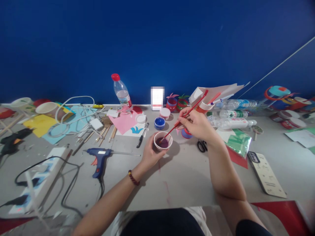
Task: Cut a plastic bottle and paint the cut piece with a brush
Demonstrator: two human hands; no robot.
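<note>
My left hand [150, 154] is closed around a small white cup [162, 140] holding dark purple paint, steadying it on the grey floor. My right hand [195, 124] pinches a red-handled paintbrush [187, 114], whose tip dips into the purple paint in the cup. An open blue paint pot [159, 123] and a white-lidded pot [164, 113] stand just behind the cup. A bead bracelet circles my left wrist.
A blue glue gun [99, 155] lies to the left, with cables and a power strip [36, 183] beyond it. Scissors [202, 145], plastic bottles [230, 123], a phone [267, 173] and coloured paper [124, 123] lie around. A blue wall rises behind.
</note>
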